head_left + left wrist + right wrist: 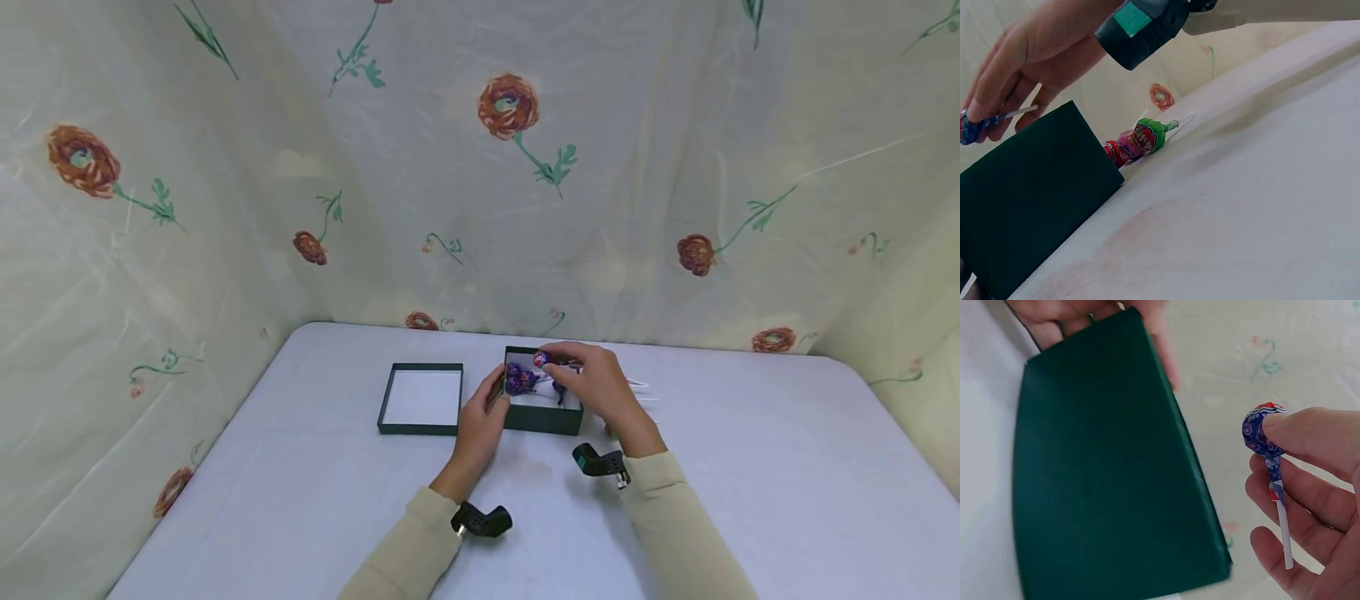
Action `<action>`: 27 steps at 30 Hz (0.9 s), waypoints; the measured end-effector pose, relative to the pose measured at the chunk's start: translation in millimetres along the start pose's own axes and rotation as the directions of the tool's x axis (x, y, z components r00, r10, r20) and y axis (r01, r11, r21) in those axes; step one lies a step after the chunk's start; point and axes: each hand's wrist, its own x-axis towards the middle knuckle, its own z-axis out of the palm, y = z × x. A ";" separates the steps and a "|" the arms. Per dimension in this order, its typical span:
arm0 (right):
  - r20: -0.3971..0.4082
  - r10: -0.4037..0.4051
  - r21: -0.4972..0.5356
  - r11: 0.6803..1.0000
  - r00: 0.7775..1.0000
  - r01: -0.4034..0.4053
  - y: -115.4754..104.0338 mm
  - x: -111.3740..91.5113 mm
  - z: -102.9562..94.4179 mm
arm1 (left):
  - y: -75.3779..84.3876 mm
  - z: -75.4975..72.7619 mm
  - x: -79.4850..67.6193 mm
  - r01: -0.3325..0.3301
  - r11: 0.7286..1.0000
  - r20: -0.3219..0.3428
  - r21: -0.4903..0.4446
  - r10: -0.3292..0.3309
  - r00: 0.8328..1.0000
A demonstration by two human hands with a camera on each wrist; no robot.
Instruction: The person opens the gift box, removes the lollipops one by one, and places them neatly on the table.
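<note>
A dark green box stands uncovered on the table, with several purple-wrapped lollipops inside on its white bottom. At the box's left side, my left hand grips the wall, its fingers partly hidden behind the box in the right wrist view. Above the box, my right hand pinches a blue-and-red wrapped lollipop between thumb and fingers. The white stick of that lollipop points down along the fingers in the right wrist view.
Left of the box lies a dark green lid, its white inside facing up. More lollipops, among them a green one, lie on the table right of the box. A flowered curtain hangs behind the table.
</note>
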 end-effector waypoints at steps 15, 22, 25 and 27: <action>-0.048 0.025 -0.036 0.999 0.999 -0.027 19.3 -8.5 -33.3 | -2.2 -1.4 -1.3 -0.017 1.000 -0.003 0.001 0.017 1.000; -0.068 0.083 -0.067 0.994 0.994 -0.088 33.6 -14.7 -50.9 | -2.8 -1.2 0.2 -0.012 1.000 -0.001 -0.009 0.012 1.000; -0.078 0.108 -0.094 0.989 0.991 -0.115 38.5 -17.4 -57.9 | -3.5 -1.3 0.6 -0.009 1.000 -0.002 -0.005 0.009 1.000; -0.083 0.130 -0.115 0.983 0.988 -0.139 41.6 -19.2 -62.0 | -3.9 -1.4 0.6 -0.008 1.000 -0.004 0.002 0.008 1.000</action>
